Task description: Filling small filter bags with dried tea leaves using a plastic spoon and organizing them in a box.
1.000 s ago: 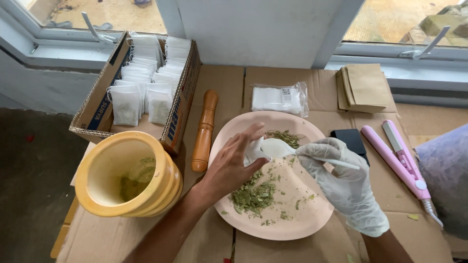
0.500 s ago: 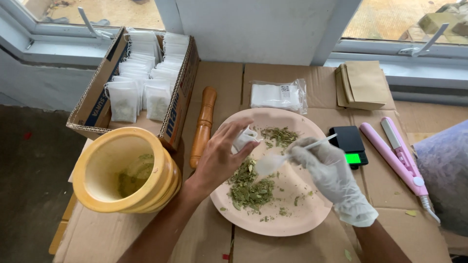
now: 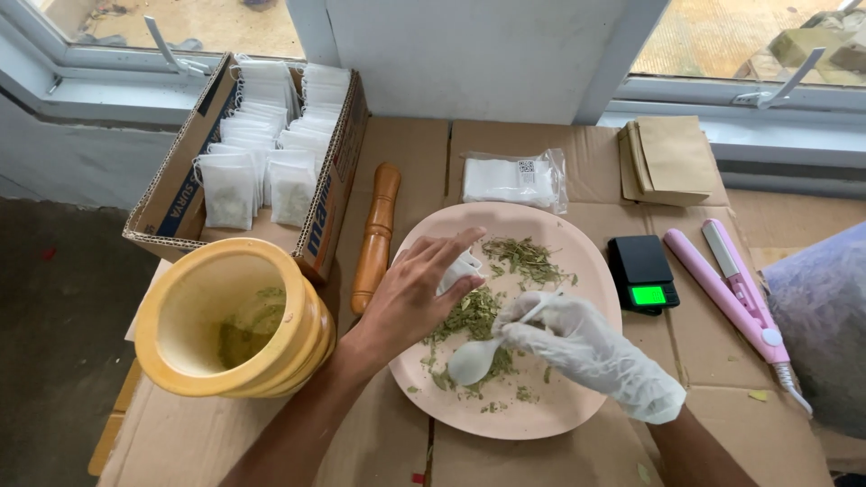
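A bare left hand (image 3: 417,293) reached in from the near left over a round pale-pink plate (image 3: 591,271), palm down, its fingers pinched on a small white sachet (image 3: 462,269) held above a scatter of dried green leaf fragments (image 3: 523,260). The right hand (image 3: 582,347), in a wrinkled white glove, came in from the near right with fingers curled around the thin handle of a white plastic spoon (image 3: 474,359), the bowl lying low among the crumbled herbs on the near part of the plate. To the left stood a thick-walled yellow mortar (image 3: 230,320) holding green residue, with a turned wooden pestle (image 3: 376,236) lying between it and the plate. Beyond, an open cardboard box (image 3: 185,194) held rows of filled white sachets. On the right lay a small black scale (image 3: 642,272) with a lit green display and a slim pink sealing iron (image 3: 735,289), all resting on flattened brown cardboard (image 3: 415,158).
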